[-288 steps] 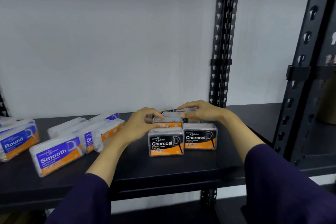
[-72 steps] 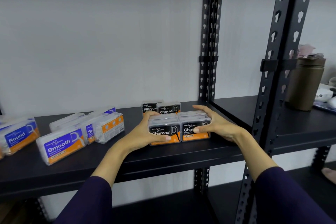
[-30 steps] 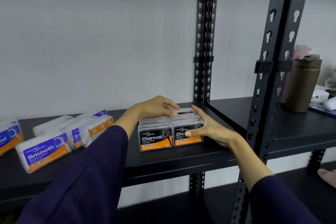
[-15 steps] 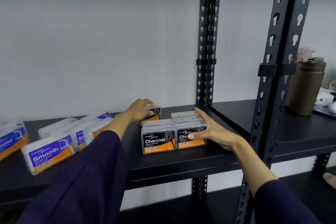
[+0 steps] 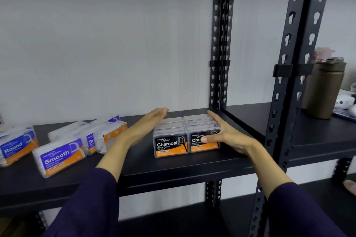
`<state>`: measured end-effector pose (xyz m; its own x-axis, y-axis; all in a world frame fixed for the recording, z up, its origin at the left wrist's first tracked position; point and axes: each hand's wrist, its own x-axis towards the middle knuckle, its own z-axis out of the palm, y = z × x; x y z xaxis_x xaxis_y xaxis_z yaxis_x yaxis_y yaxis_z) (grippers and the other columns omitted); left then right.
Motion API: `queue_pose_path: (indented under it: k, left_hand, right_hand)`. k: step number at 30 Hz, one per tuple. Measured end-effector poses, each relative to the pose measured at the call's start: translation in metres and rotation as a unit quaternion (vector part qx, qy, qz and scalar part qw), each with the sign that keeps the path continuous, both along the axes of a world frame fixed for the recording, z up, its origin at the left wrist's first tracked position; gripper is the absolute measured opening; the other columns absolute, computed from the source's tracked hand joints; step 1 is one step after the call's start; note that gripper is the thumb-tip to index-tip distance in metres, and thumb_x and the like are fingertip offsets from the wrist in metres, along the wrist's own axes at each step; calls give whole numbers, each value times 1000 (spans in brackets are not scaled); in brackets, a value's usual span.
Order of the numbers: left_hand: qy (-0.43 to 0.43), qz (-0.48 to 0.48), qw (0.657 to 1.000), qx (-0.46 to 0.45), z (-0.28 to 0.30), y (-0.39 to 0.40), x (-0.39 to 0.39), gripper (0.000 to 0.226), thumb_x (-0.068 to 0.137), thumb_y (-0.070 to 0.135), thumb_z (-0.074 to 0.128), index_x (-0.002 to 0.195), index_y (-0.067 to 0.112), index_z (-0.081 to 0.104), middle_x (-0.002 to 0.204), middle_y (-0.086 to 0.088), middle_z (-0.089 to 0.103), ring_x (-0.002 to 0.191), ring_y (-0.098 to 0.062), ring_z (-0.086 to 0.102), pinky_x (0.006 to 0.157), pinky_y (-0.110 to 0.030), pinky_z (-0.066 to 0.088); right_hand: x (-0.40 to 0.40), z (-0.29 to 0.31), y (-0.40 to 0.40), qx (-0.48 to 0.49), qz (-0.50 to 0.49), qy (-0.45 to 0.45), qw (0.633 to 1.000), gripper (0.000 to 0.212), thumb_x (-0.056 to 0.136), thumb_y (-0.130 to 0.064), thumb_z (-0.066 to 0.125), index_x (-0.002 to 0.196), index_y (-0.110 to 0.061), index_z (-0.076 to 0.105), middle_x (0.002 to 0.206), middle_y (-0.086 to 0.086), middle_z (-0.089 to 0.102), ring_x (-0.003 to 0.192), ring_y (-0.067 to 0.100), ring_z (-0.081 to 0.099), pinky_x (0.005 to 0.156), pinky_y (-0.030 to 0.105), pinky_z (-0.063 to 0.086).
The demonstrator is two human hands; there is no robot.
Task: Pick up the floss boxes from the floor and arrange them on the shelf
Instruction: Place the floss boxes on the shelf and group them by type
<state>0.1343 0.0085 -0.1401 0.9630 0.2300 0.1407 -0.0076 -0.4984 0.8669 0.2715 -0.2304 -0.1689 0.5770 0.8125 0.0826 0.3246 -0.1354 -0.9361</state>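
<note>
The right hand's fingers (image 5: 214, 119) lie straight and close together along the right side of the Charcoal boxes (image 5: 185, 136), and its thumb (image 5: 209, 139) crosses the front label of the right front box, so the right hand (image 5: 229, 136) brackets the block at a corner, likely to square side and front at once. The left hand (image 5: 148, 123) runs flat along the block's left side, fingers straight and together, their tips reaching past the rear boxes toward the wall; it presses rather than grips. With a palm on each flank, the two rows are squeezed into one tight block, and neither hand carries anything.

The block stands on the black shelf (image 5: 173, 167), near the right upright (image 5: 219, 44), two boxes wide and several deep, labels facing out. That reads as the tidying stage for this batch.

To the left, well apart, the Smooth boxes (image 5: 61, 157) lie skewed and loose, with a Round box (image 5: 16, 146) at the frame edge; they look unsorted yet. On the next shelf bay to the right stands a brown flask (image 5: 323, 88)
</note>
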Motion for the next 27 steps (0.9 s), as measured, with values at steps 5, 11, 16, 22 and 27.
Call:
queue_pose_path:
  k: [5,11,16,22,27]
  left_hand:
    - [21,-34,991,-125,-14,-7,-23,135,42,94,56,152,29,11,154,7,24,130,-8,35,113,-32,23]
    - [76,-21,997,5,-19,-24,-36,134,60,56,79,152,25,-14,149,9,25,134,-11,28,108,-25,24]
    - [45,-25,999,18,-23,-26,-36,91,79,30,73,147,29,12,130,21,39,132,-7,36,101,-17,29]
    - [19,-23,999,18,-28,-23,-33,86,74,44,77,138,37,20,140,12,38,130,-5,37,108,-25,31]
    - [10,-12,999,40,-30,-25,-33,103,53,68,73,137,40,21,140,12,36,132,-7,34,108,-28,32]
  right_hand:
    - [-2,1,0,-4,-8,-8,1000,108,75,-9,78,154,-23,6,149,-3,34,122,9,42,99,18,33]
    - [-3,2,0,-2,-9,3,1000,121,60,-21,87,153,-19,11,142,-5,45,123,10,47,105,21,32]
    - [-7,4,-3,9,23,-7,1000,85,66,-21,84,140,-22,42,122,-8,66,110,4,62,84,11,48]
    - [-8,3,-4,16,37,-20,999,73,68,-23,81,135,-24,50,124,-5,65,115,11,61,100,25,45]
    - [-8,3,-4,21,38,-21,999,68,73,-17,79,133,-26,51,122,-5,67,113,11,62,98,23,48]
